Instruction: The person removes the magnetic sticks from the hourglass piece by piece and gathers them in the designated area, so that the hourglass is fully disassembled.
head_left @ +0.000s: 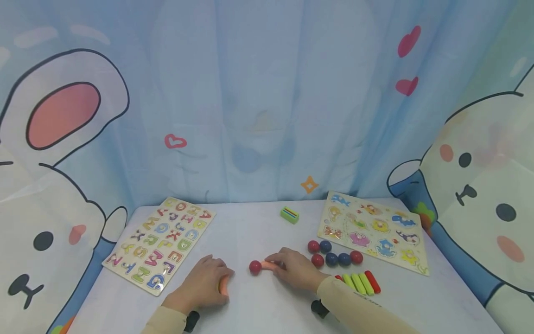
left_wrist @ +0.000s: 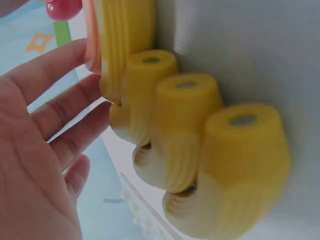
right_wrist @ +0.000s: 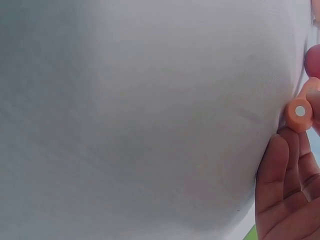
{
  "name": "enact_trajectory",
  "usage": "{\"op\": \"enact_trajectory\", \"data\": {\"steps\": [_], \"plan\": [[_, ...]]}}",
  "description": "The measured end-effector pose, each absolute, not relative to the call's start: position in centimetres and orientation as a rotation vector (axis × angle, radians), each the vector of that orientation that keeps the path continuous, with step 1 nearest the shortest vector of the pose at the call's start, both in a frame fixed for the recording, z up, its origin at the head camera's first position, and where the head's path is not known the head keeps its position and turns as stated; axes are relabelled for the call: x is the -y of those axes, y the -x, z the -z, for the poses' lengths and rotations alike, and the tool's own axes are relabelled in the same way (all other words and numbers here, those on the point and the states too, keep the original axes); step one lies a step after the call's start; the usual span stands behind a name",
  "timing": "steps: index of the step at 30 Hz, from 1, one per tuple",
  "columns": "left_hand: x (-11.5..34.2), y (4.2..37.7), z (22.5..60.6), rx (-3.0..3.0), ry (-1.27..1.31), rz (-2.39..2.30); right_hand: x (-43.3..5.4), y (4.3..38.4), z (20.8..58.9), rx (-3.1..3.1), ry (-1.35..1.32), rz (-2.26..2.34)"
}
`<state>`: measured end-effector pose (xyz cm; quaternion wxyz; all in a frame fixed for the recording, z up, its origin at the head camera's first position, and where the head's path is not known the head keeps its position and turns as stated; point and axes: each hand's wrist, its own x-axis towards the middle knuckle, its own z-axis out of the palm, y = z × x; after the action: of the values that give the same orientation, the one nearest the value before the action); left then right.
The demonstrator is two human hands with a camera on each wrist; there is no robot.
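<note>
My left hand (head_left: 203, 284) bends over an orange curved rod (head_left: 224, 285), holding it between thumb and fingers. In the left wrist view, several yellow rods (left_wrist: 245, 165) with metal-tipped ends lie in a row beside those fingers; the hand hides most of them in the head view. My right hand (head_left: 294, 269) pinches a second orange curved rod (head_left: 270, 265), whose pale round end (right_wrist: 300, 111) shows in the right wrist view. At this rod's left end, a red ball (head_left: 255, 267) touches it, between the two hands.
Red balls and blue balls (head_left: 331, 259) cluster right of my right hand. Green and red rods (head_left: 362, 283) lie partly behind the right sleeve. A letter board (head_left: 162, 241) is at left, an animal board (head_left: 373, 229) at right, and a small green block (head_left: 289, 215) at the back.
</note>
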<state>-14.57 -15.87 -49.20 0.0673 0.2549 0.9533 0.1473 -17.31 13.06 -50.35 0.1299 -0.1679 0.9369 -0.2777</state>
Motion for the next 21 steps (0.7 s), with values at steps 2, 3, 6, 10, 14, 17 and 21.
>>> {"op": "enact_trajectory", "data": {"steps": [2,3,6,10,14,17,21], "plan": [[15.8,14.6,49.3,-2.870,-0.777,-0.459,-13.1,17.3,50.3,-2.723,0.490,0.808],[15.6,14.6,49.4,-2.867,-0.781,-0.472,-13.1,17.3,50.3,-2.724,0.491,0.809],[14.7,14.7,49.6,-2.832,-0.779,-0.563,-13.1,17.2,50.4,-2.725,0.492,0.823],[13.0,15.1,49.8,-2.746,-0.781,-0.725,-13.0,17.0,50.4,-2.754,0.463,0.838],[11.9,15.1,50.0,-2.704,-0.778,-0.822,-12.8,16.9,50.6,-2.811,0.384,0.840],[11.4,15.1,49.8,-2.695,-0.738,-0.879,-12.7,16.9,50.7,-2.817,0.326,0.901],[10.9,15.1,49.6,-2.704,-0.723,-0.895,-12.8,16.9,50.9,-2.760,0.292,1.053]]}}
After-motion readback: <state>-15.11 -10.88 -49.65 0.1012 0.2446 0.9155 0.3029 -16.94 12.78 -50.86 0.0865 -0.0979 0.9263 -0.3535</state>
